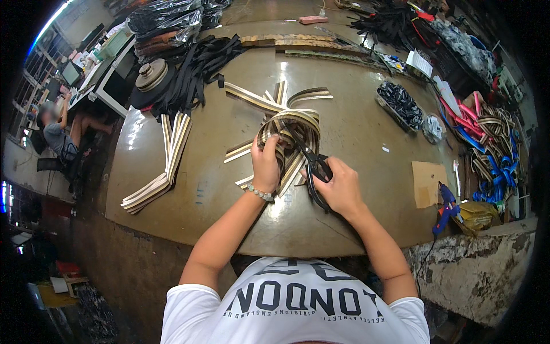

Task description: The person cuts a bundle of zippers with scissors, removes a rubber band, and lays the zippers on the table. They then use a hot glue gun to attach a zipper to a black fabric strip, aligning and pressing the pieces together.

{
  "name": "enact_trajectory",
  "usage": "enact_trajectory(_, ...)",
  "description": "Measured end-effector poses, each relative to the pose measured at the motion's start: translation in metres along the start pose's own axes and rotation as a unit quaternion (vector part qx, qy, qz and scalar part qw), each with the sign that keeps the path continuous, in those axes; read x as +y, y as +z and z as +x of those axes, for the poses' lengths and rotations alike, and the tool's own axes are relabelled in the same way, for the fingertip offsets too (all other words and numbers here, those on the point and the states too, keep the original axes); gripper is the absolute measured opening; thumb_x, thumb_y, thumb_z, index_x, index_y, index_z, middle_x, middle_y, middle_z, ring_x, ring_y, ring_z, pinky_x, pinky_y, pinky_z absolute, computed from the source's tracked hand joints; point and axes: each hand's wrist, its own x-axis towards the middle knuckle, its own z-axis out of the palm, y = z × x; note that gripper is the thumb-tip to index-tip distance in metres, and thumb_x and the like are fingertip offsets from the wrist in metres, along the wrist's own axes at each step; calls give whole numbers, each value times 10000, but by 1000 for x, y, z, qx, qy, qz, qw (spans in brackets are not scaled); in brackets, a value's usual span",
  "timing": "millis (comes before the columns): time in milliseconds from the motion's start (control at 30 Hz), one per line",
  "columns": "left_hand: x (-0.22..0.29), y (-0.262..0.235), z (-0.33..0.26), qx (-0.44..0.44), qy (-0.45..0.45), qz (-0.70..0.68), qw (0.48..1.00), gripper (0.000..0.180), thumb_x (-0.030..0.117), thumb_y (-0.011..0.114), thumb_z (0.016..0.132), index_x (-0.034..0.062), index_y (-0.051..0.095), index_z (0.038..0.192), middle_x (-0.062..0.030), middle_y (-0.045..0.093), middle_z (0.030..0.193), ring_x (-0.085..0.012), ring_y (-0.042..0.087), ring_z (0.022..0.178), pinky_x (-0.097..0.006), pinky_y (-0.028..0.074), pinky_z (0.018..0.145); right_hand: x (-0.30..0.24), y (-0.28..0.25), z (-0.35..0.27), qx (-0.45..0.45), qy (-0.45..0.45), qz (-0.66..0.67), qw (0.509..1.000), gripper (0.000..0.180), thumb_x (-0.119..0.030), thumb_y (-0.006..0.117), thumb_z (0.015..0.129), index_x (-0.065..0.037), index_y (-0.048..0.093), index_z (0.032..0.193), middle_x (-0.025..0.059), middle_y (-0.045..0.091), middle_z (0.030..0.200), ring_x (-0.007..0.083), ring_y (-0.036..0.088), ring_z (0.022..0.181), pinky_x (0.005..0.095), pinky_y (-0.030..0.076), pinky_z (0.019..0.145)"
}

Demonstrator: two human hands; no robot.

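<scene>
Striped webbing straps (289, 117) in brown, cream and black lie looped in a loose heap in front of me. My left hand (266, 163), with a beaded bracelet at its wrist, is closed around part of the bundle. Black-handled scissors (316, 166) are in my right hand (339, 186), its fingers wrapped about the handles. The scissors' blades point up and left into the loops beside my left hand, and their tips are partly hidden by the straps. A folded stack of the same striped straps (166, 166) lies apart on the left.
Black straps (200, 74) and a round weight-like disc (152, 74) sit at the back left. On the right are a tray of small black parts (399, 106), a cardboard piece (429, 183), a blue glue gun (447, 206) and tangled coloured straps (487, 143). Another person sits far left.
</scene>
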Motion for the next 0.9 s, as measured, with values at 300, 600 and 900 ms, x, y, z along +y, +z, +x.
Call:
enact_trajectory(300,8,5,4,-12,-92,-168,981,232,135,503,959,-68,523,1069,-171,616,1107,-238,630,997,-356,532,914,3,-9,-4,11,-29,-13,999,472,-409,788,732,-1,586,858,166,607,777,324,604,691,388,478,632)
enact_trajectory(600,3,6,1,-78,-76,-90,990,743,564,184,1008,-68,444,1301,-232,557,1261,-328,557,1174,-458,420,1053,-17,-3,-15,-112,44,-4,993,589,-511,736,758,15,553,947,207,616,924,387,621,897,451,493,773)
enact_trajectory(900,-3,9,-4,-25,-84,-60,994,671,501,196,1030,-66,494,1229,-210,617,1147,-314,623,1052,-440,487,970,-13,7,-17,-28,-18,-22,999,537,-448,767,752,12,556,932,183,598,862,373,611,787,435,491,705)
